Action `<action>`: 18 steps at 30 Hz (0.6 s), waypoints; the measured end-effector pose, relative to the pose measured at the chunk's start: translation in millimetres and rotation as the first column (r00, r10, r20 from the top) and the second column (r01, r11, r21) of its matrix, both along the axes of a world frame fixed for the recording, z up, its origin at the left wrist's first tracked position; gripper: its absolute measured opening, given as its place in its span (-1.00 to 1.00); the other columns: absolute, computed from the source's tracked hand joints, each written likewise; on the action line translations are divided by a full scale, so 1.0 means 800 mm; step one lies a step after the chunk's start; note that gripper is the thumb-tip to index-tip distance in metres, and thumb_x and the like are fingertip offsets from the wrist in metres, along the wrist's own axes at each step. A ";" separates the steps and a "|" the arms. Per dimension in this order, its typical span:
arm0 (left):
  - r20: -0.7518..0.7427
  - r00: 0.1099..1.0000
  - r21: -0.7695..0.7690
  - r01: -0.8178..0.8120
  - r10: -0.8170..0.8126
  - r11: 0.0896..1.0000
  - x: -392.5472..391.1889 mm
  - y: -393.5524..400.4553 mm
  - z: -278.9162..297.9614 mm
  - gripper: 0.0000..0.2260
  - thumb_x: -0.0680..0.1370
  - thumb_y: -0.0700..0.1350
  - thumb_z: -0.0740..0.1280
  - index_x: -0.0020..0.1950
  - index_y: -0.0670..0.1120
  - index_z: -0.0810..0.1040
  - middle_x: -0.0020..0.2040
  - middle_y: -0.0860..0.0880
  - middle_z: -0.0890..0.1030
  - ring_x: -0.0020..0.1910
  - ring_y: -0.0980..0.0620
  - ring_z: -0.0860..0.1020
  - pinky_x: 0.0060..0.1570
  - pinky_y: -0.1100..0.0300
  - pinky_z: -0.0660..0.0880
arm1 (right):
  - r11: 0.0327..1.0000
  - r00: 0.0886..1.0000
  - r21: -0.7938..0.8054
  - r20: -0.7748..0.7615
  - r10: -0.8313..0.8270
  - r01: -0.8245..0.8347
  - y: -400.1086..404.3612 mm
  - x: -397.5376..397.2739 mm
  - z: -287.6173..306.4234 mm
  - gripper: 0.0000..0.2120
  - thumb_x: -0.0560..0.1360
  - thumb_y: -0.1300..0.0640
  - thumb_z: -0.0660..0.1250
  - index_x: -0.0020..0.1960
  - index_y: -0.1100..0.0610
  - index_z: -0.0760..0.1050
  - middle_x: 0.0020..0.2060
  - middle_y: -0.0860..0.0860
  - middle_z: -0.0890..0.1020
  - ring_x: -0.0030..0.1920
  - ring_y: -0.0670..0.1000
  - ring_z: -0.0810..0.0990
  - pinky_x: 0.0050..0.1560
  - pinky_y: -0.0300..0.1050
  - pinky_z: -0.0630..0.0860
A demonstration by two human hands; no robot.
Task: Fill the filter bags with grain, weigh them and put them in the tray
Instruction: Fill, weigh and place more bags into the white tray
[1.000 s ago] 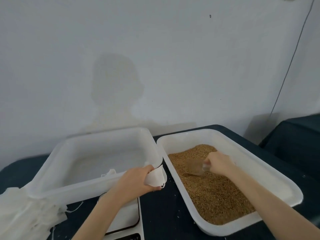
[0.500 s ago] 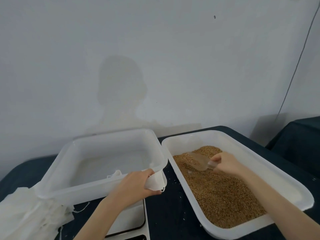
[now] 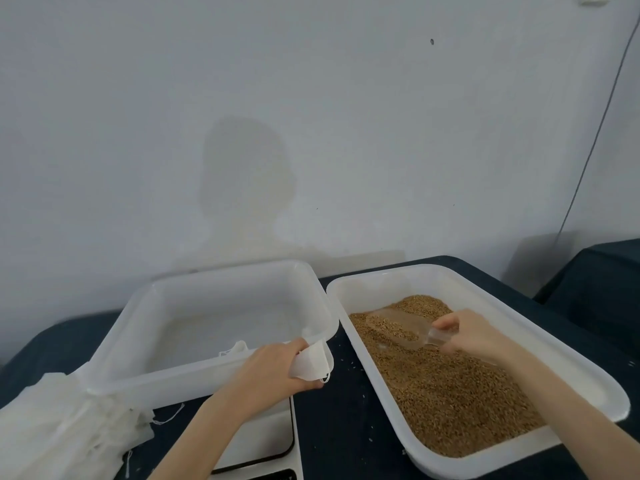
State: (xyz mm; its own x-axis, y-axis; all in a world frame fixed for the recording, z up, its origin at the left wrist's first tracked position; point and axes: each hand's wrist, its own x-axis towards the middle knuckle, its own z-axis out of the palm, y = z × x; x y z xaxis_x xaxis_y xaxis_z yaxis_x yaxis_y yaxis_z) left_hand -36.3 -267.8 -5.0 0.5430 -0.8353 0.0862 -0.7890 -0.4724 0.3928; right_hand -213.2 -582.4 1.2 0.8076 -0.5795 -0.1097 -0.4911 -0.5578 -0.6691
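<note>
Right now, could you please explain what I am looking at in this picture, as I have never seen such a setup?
There is no machine here: a person works with bare hands, and the one picture comes from a camera worn on their head, looking forward and down. On a dark table stand two white trays. The right tray holds brown grain; the left tray holds at most some white cloth at its near edge. The right hand grips a clear scoop with grain in it. The left hand holds a white filter bag. Beneath that arm sits a white scale, and a pile of spare bags lies at the lower left.
</note>
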 end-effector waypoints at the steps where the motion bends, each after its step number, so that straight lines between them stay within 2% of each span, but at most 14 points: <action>1: -0.032 0.999 -0.010 -0.005 0.005 1.000 0.001 0.001 0.000 -0.70 0.39 0.29 0.37 -0.05 0.25 0.33 -0.10 0.18 0.55 -0.10 0.14 0.50 -0.14 0.24 0.39 | 0.998 0.999 0.062 0.026 0.025 -0.026 0.001 -0.004 0.004 -0.63 0.32 0.39 0.46 -0.01 -0.01 0.62 -0.05 -0.04 0.65 -0.32 -0.14 0.58 -0.38 -0.40 0.44; 4: -0.124 0.992 -0.044 -0.011 0.005 0.999 0.002 0.004 0.000 -0.71 0.40 0.26 0.39 -0.02 0.23 0.35 -0.07 0.14 0.57 -0.07 0.13 0.52 -0.09 0.22 0.44 | 0.987 0.994 0.126 0.058 0.095 -0.101 0.007 -0.012 0.017 -0.62 0.33 0.36 0.48 0.05 0.01 0.64 -0.06 -0.05 0.67 -0.35 -0.20 0.61 -0.37 -0.42 0.46; 6: -0.161 0.987 -0.065 -0.016 0.005 0.998 0.003 0.005 0.001 -0.67 0.41 0.24 0.39 0.07 0.20 0.38 -0.03 0.12 0.57 -0.04 0.12 0.53 -0.04 0.19 0.45 | 0.982 0.988 0.115 0.052 0.146 -0.151 0.014 -0.015 0.027 -0.62 0.34 0.29 0.51 0.07 -0.06 0.64 -0.08 -0.12 0.68 -0.29 -0.14 0.63 -0.32 -0.37 0.51; 9: -0.203 0.979 -0.098 -0.025 0.005 0.995 0.004 0.004 0.003 -0.64 0.42 0.22 0.38 0.15 0.19 0.40 -0.01 0.12 0.57 -0.01 0.12 0.53 0.02 0.17 0.47 | 0.971 0.974 0.085 0.045 0.221 -0.224 0.026 -0.018 0.042 -0.63 0.34 0.22 0.52 0.01 -0.20 0.65 -0.02 -0.22 0.67 -0.07 -0.01 0.66 0.01 -0.16 0.60; 11: -0.217 0.976 -0.110 -0.026 0.001 0.994 0.004 0.004 0.004 -0.65 0.43 0.21 0.38 0.16 0.20 0.41 -0.01 0.14 0.57 -0.02 0.15 0.53 0.00 0.19 0.48 | 0.950 0.953 0.079 0.036 0.299 -0.301 0.036 -0.018 0.053 -0.62 0.35 0.21 0.52 0.01 -0.22 0.65 0.04 -0.25 0.65 0.03 -0.07 0.63 0.14 -0.07 0.55; 14: -0.216 0.976 -0.110 -0.036 0.011 0.993 0.005 0.005 0.005 -0.62 0.42 0.20 0.39 0.19 0.20 0.41 0.01 0.14 0.57 -0.01 0.15 0.54 0.01 0.19 0.49 | 0.910 0.914 0.087 0.002 0.407 -0.405 0.054 -0.016 0.066 -0.62 0.37 0.24 0.50 0.04 -0.20 0.65 0.04 -0.27 0.64 0.00 -0.20 0.61 0.11 -0.17 0.50; 18: -0.161 0.987 -0.070 -0.029 0.018 0.997 0.006 0.007 0.007 -0.56 0.42 0.21 0.40 0.24 0.17 0.40 0.06 0.13 0.57 0.03 0.12 0.53 0.04 0.16 0.48 | 0.888 0.890 0.067 -0.023 0.456 -0.454 0.070 -0.010 0.073 -0.61 0.38 0.26 0.49 0.09 -0.16 0.63 0.02 -0.27 0.64 -0.02 -0.25 0.60 0.05 -0.23 0.51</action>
State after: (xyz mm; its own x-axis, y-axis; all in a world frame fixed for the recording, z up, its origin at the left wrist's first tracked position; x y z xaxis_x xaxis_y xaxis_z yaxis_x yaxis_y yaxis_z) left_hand -31.5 -262.3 0.4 0.5741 -0.8169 0.0557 -0.7022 -0.4562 0.5466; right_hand -220.8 -526.7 59.6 0.9758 -0.1409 -0.1671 -0.2180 -0.6869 -0.6933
